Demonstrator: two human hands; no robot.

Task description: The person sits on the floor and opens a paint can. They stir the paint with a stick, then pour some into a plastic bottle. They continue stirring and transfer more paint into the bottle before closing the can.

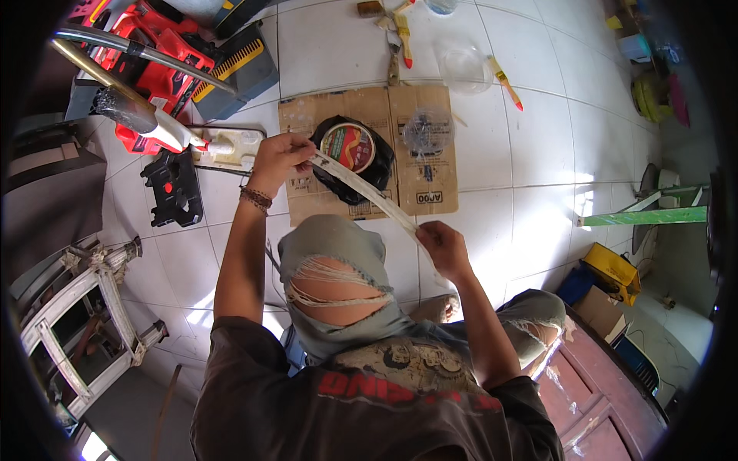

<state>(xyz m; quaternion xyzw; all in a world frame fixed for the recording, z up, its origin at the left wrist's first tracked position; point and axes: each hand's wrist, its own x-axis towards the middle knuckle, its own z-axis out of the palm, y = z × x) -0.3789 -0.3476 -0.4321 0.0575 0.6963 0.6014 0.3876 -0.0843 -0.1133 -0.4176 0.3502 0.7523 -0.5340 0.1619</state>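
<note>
Stretched between my two hands is a long, flat, whitish strip (360, 184) with dark spots near its left end. Whether it is cloth or tape I cannot make out. My left hand (283, 160) pinches its upper left end, and my right hand (444, 247) is closed on its lower right end. Just beyond the strip stands a round can (347, 146) with a printed, colourful lid, its sides wrapped in a black plastic bag (377, 170). The strip crosses in front of the can and hides part of it. Both rest on flattened cardboard (427, 173).
Crumpled clear plastic (427, 132) lies on the cardboard's right. Paintbrushes (403, 40) and a clear tub (464, 67) are beyond. At left are a red toolbox (157, 54), paint roller (146, 119), tray (231, 146) and black case (172, 188). A green ladder (646, 217) stands right.
</note>
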